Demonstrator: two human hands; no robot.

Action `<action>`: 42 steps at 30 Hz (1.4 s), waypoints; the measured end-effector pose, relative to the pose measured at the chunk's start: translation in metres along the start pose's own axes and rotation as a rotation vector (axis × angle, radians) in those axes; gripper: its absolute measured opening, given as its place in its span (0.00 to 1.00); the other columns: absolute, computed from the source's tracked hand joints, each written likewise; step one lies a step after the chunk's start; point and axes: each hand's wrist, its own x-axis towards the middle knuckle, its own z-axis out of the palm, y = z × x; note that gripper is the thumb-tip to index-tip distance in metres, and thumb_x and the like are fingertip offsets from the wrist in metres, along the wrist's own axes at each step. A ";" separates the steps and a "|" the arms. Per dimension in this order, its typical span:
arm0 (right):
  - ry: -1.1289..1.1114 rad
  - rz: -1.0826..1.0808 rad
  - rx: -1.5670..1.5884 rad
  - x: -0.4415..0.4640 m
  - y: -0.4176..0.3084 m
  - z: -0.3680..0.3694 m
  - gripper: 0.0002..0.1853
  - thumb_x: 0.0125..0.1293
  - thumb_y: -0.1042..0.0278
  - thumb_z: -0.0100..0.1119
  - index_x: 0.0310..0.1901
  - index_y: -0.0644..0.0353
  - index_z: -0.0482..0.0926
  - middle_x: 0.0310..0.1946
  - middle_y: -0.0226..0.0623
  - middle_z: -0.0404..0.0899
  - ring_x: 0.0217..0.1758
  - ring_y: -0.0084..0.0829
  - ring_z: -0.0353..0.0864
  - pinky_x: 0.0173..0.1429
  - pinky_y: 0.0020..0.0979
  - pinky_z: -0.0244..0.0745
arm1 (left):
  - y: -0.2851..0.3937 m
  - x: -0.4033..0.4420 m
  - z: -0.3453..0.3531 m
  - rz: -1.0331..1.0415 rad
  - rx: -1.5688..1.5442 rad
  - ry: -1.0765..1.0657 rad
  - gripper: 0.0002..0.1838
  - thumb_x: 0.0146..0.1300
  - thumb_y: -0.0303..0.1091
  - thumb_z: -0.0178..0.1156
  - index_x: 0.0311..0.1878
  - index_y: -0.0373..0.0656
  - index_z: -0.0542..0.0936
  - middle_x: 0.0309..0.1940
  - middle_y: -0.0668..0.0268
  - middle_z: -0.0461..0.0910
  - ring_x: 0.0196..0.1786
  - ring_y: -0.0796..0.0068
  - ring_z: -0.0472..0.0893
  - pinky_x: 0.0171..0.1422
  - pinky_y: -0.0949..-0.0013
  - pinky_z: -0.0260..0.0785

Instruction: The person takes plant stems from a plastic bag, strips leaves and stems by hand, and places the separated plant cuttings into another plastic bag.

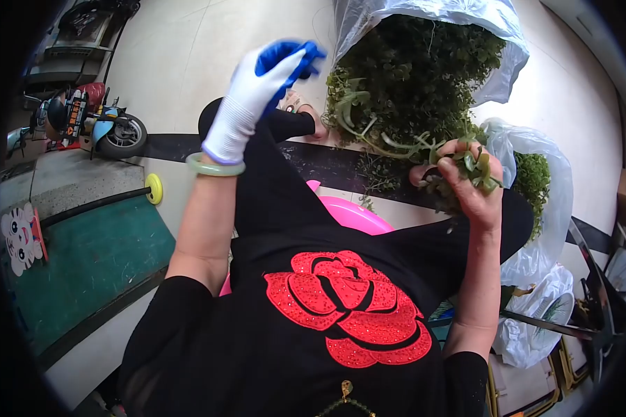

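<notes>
My left hand [275, 73], in a white knit glove with blue coated fingers, is raised over the floor to the left of a big heap of greens. Its fingers are curled together and slightly blurred; whether they hold anything does not show. My right hand [474, 187] is bare and closed around a bunch of leafy green sprigs [471, 167], just above my right knee. In front of me the dark green leafy heap [417, 76] fills an open, translucent plastic bag [497, 17]. Long pale-green stems [368, 132] trail from its near edge.
A second plastic bag [560, 181] with greens [532, 174] stands by my right knee. Loose sprigs [379, 174] lie on the floor between my feet. A pink plastic seat [358, 214] is under me. At left are a green board [104, 257] and a small wheeled toy vehicle [122, 135].
</notes>
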 end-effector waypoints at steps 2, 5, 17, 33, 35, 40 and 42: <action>-0.038 -0.043 0.004 0.002 -0.008 0.014 0.07 0.60 0.74 0.64 0.38 0.64 0.78 0.28 0.30 0.79 0.30 0.16 0.76 0.36 0.21 0.72 | 0.044 -0.004 0.024 0.052 -0.081 -0.224 0.22 0.62 0.36 0.58 0.58 0.39 0.75 0.44 0.65 0.81 0.41 0.78 0.79 0.52 0.71 0.69; -0.053 -0.238 -0.272 0.011 -0.036 0.022 0.08 0.54 0.74 0.66 0.35 0.63 0.78 0.26 0.33 0.79 0.28 0.25 0.79 0.34 0.25 0.73 | 0.047 -0.014 0.063 0.330 0.198 -0.626 0.31 0.53 0.32 0.67 0.61 0.36 0.71 0.43 0.58 0.81 0.40 0.75 0.80 0.49 0.70 0.72; -0.038 -0.032 -0.248 -0.022 -0.034 -0.036 0.11 0.47 0.76 0.67 0.34 0.61 0.78 0.24 0.34 0.80 0.27 0.29 0.83 0.32 0.28 0.75 | 0.045 0.017 0.052 0.403 0.482 -0.760 0.49 0.37 0.37 0.76 0.67 0.39 0.66 0.57 0.59 0.75 0.61 0.65 0.74 0.65 0.64 0.63; -0.325 -0.440 -0.525 -0.071 -0.048 -0.062 0.14 0.42 0.70 0.64 0.35 0.54 0.75 0.24 0.32 0.75 0.31 0.36 0.80 0.30 0.35 0.74 | 0.090 -0.032 0.122 0.602 0.561 -1.135 0.10 0.58 0.41 0.62 0.29 0.46 0.80 0.15 0.61 0.71 0.21 0.58 0.72 0.31 0.59 0.64; -0.206 -0.358 -0.639 -0.096 -0.061 -0.092 0.11 0.45 0.70 0.61 0.34 0.53 0.77 0.23 0.30 0.74 0.27 0.34 0.80 0.30 0.34 0.74 | 0.114 -0.015 0.099 0.478 0.576 -1.354 0.11 0.54 0.42 0.65 0.29 0.45 0.81 0.16 0.62 0.72 0.22 0.58 0.72 0.33 0.59 0.64; 0.579 -0.191 -1.025 -0.148 -0.002 -0.189 0.09 0.49 0.75 0.67 0.33 0.60 0.79 0.23 0.38 0.76 0.25 0.36 0.79 0.30 0.32 0.73 | 0.105 -0.008 0.001 -0.024 0.492 -0.273 0.06 0.65 0.22 0.48 0.44 0.35 0.72 0.28 0.59 0.78 0.20 0.81 0.70 0.25 0.79 0.62; 0.631 -0.155 -1.094 -0.137 0.046 -0.214 0.14 0.51 0.68 0.71 0.38 0.56 0.78 0.28 0.37 0.78 0.31 0.40 0.79 0.35 0.34 0.74 | 0.087 0.005 -0.012 0.056 0.696 -0.151 0.09 0.68 0.28 0.51 0.46 0.34 0.74 0.29 0.60 0.79 0.19 0.85 0.69 0.23 0.80 0.59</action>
